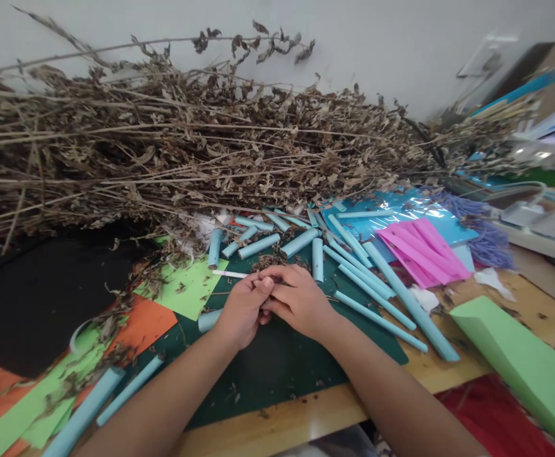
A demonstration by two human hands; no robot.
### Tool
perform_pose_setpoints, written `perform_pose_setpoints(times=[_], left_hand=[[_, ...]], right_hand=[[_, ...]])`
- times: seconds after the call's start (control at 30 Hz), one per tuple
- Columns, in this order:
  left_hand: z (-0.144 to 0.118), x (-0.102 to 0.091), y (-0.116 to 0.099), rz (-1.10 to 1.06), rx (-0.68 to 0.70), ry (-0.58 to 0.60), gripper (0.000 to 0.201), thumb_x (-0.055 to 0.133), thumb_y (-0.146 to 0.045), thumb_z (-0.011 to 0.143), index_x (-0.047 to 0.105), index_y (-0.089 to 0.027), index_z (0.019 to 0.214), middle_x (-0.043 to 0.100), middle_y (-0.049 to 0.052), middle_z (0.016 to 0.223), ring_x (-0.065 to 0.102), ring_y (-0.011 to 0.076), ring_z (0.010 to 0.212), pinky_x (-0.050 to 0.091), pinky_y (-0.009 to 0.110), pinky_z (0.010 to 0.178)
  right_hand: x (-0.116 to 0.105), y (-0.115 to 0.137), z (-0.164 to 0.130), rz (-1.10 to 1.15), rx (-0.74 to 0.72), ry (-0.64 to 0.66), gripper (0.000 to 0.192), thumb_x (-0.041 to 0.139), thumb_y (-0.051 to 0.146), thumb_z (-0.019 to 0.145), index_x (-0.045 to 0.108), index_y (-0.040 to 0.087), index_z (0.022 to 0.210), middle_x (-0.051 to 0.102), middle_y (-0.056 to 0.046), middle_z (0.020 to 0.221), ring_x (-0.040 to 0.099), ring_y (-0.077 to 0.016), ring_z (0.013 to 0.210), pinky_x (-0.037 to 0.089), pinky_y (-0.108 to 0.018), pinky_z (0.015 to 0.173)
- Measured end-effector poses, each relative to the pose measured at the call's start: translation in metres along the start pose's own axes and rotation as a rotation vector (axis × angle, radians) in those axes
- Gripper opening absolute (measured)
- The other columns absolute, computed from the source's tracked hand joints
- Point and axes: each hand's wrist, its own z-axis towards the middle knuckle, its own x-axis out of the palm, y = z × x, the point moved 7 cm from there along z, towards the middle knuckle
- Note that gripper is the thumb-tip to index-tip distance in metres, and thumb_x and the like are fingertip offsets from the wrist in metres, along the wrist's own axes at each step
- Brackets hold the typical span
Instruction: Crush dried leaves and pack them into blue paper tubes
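My left hand (243,311) and my right hand (303,299) meet over a dark green cutting mat (267,390). The fingers of both are closed and pressed together, and what they hold is mostly hidden. A thin brown stalk seems to show at either side of them. Just beyond my left fingers lies a thin white stick (229,274). A small heap of dry leaf crumbs (268,261) sits behind the fingertips. Around them lie several short light-blue paper rolls (300,243), one of them (209,320) beside my left wrist.
Dried leafy stalks (239,139) are piled along the wall. Long blue paper tubes (410,301) lie on the right, near pink strips (424,254) and a green folded paper (519,368). Orange paper (144,327) and a black sheet (53,298) lie on the left.
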Motion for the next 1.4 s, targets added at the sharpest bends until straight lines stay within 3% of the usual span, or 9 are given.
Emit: perform_pose_setpoints(times=[0.23, 0.37, 0.53, 0.73, 0.83, 0.97, 1.17, 1.27, 1.4], left_hand=[[0.004, -0.013, -0.014, -0.084, 0.062, -0.1, 0.028, 0.068, -0.031, 0.059, 0.046, -0.013, 0.061, 0.047, -0.006, 0.049, 0.038, 0.0011, 0.036, 0.03, 0.009, 0.029], [0.006, -0.018, -0.02, -0.074, 0.071, -0.126, 0.022, 0.066, -0.026, 0.062, 0.048, -0.013, 0.064, 0.052, -0.003, 0.055, 0.046, 0.0037, 0.042, 0.037, 0.011, 0.033], [0.003, -0.016, -0.028, -0.155, 0.075, -0.074, 0.029, 0.056, -0.034, 0.071, 0.041, -0.015, 0.054, 0.031, -0.009, 0.038, 0.024, 0.0014, 0.026, 0.018, 0.009, 0.025], [-0.003, -0.007, -0.031, -0.196, 0.016, 0.031, 0.047, 0.036, -0.034, 0.081, 0.021, -0.015, 0.041, 0.021, -0.006, 0.033, 0.024, 0.0035, 0.025, 0.018, 0.012, 0.026], [-0.002, -0.006, -0.029, -0.141, 0.004, 0.045, 0.036, 0.042, -0.034, 0.079, 0.036, -0.015, 0.049, 0.024, -0.008, 0.035, 0.022, 0.0025, 0.025, 0.017, 0.01, 0.026], [0.0, -0.006, -0.029, -0.078, 0.023, 0.086, 0.012, 0.051, -0.022, 0.074, 0.05, -0.018, 0.085, 0.036, -0.009, 0.043, 0.026, 0.0011, 0.028, 0.02, 0.009, 0.029], [0.007, 0.005, -0.031, 0.045, 0.216, -0.008, 0.011, 0.047, -0.01, 0.069, 0.054, -0.018, 0.074, 0.049, -0.005, 0.056, 0.042, 0.0031, 0.04, 0.031, 0.012, 0.036], [0.005, 0.033, -0.042, 0.363, 0.523, -0.04, 0.02, 0.044, -0.006, 0.068, 0.059, -0.019, 0.072, 0.06, 0.0, 0.086, 0.055, 0.012, 0.083, 0.045, 0.024, 0.073], [-0.009, 0.083, -0.041, 0.73, 0.715, 0.165, 0.032, 0.035, -0.015, 0.08, 0.054, -0.023, 0.104, 0.046, 0.002, 0.122, 0.032, 0.0168, 0.119, 0.019, 0.038, 0.103]], right_hand=[[-0.014, -0.012, -0.002, 0.192, -0.025, -0.129, 0.026, 0.047, 0.034, 0.079, 0.055, 0.019, 0.099, 0.058, -0.007, 0.093, 0.052, -0.0166, 0.086, 0.043, -0.032, 0.075], [-0.008, -0.005, -0.003, 0.164, -0.086, -0.082, 0.025, 0.047, 0.032, 0.079, 0.054, 0.021, 0.1, 0.06, -0.005, 0.091, 0.053, -0.0166, 0.084, 0.043, -0.032, 0.073], [-0.009, 0.003, -0.006, 0.132, -0.172, -0.111, 0.02, 0.049, 0.031, 0.078, 0.057, 0.018, 0.091, 0.061, -0.006, 0.085, 0.054, -0.0164, 0.078, 0.043, -0.031, 0.068], [-0.004, 0.002, -0.006, 0.166, -0.16, -0.09, 0.018, 0.046, 0.029, 0.079, 0.057, 0.018, 0.088, 0.062, -0.005, 0.083, 0.053, -0.016, 0.076, 0.043, -0.031, 0.068], [-0.002, 0.005, -0.005, 0.175, -0.172, -0.074, 0.018, 0.044, 0.029, 0.08, 0.057, 0.018, 0.086, 0.062, -0.005, 0.082, 0.053, -0.0161, 0.074, 0.043, -0.031, 0.067], [-0.007, 0.004, -0.006, 0.204, -0.152, -0.12, 0.017, 0.043, 0.027, 0.08, 0.055, 0.02, 0.09, 0.061, -0.005, 0.082, 0.053, -0.0161, 0.076, 0.043, -0.032, 0.068], [-0.002, -0.007, -0.009, 0.487, 0.084, -0.273, 0.041, 0.038, 0.039, 0.081, 0.038, 0.023, 0.118, 0.048, -0.009, 0.108, 0.044, -0.0193, 0.101, 0.039, -0.038, 0.085], [0.0, -0.027, -0.01, 0.789, 0.395, -0.459, 0.054, 0.022, 0.051, 0.082, 0.019, 0.023, 0.128, 0.033, -0.011, 0.125, 0.035, -0.0198, 0.114, 0.034, -0.04, 0.091], [-0.012, -0.039, 0.001, 1.009, 0.584, -0.549, 0.059, -0.01, 0.052, 0.08, -0.003, 0.023, 0.131, 0.015, -0.008, 0.137, 0.024, -0.0165, 0.122, 0.031, -0.042, 0.094]])
